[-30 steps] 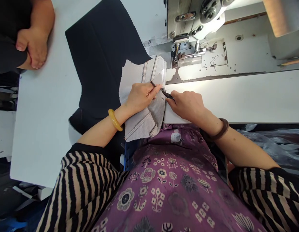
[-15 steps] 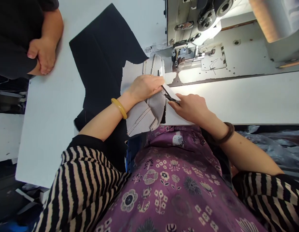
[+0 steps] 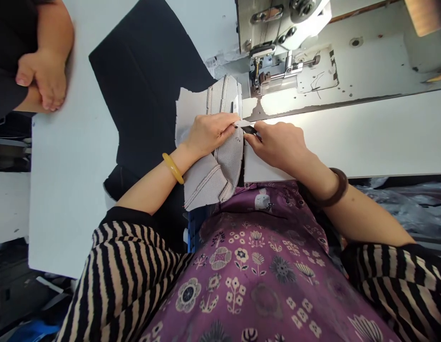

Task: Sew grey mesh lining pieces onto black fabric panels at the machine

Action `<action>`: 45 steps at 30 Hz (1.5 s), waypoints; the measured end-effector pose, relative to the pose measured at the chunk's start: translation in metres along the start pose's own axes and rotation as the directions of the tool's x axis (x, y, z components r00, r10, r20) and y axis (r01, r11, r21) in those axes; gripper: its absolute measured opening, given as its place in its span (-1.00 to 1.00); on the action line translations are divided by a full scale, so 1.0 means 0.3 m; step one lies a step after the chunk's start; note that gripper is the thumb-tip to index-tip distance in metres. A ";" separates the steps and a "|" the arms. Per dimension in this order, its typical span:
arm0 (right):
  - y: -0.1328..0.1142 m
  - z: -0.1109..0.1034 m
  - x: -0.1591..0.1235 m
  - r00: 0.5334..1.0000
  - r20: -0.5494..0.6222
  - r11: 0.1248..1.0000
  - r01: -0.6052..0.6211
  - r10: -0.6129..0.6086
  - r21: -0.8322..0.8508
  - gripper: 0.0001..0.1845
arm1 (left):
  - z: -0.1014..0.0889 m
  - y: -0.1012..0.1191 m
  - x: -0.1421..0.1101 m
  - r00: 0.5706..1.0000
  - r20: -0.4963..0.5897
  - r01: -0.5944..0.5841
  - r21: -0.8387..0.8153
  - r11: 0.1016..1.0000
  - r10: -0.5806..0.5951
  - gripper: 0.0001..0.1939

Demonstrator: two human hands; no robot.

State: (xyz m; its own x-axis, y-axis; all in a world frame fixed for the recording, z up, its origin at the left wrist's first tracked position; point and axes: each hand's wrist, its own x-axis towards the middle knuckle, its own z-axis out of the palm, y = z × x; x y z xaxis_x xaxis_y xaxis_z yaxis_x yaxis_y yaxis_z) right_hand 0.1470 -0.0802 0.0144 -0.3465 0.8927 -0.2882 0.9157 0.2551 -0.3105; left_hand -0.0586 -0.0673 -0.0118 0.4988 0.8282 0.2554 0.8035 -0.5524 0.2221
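At the far left, by the surface point(image 3: 63, 204), a co-worker's hand point(image 3: 49, 83) rests over the other wrist, well apart from the work. Next, a dark cloth point(image 3: 149, 90) lies spread out, with the pale panel point(image 3: 202, 185) partly over it, seams upward, in front of the person. The left hand point(image 3: 210, 135) rests on the panel with its fingers drawn together at the left end of a white strip point(image 3: 244, 123); whether they pinch the strip or only press beside it cannot be told. Press the panel flat at this point, and set the fingertips back from the tool. The right hand point(image 3: 277, 142) is closed around a dark tool point(image 3: 249, 129) pointed left, at the panel's right edge. The tool's tip is partly hidden: bring it into view before applying force, and use small, controlled movements to avoid catching the seams. Beyond the hands stands the sewing machine point(image 3: 258, 28). At the far right, a pencil point(image 3: 436, 78) lies well apart from both hands.
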 end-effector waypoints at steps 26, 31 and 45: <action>0.009 -0.008 0.003 1.000 0.016 1.000 0.016 -0.016 -0.012 -0.46 | 0.003 0.064 -0.013 0.986 -0.124 0.112 -0.038 0.993 -0.115 -0.41; -0.005 -0.006 0.010 0.999 0.022 0.998 0.031 -0.029 -0.061 -0.47 | 0.016 0.060 -0.029 0.990 -0.134 0.045 -0.028 0.999 -0.049 -0.48; -0.008 -0.007 -0.020 0.998 0.043 0.990 0.051 -0.045 -0.133 -0.54 | -0.021 -0.025 0.073 0.970 0.168 -0.217 0.248 0.944 0.179 -0.75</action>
State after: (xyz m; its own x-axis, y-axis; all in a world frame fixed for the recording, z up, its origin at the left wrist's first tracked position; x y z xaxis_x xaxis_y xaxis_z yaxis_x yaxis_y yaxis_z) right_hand 0.1474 -0.0853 0.0187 -0.3960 0.8634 -0.3126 0.9159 0.3473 -0.2011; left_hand -0.0558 -0.0456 -0.0020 0.6815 0.7202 0.1296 0.7311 -0.6776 -0.0793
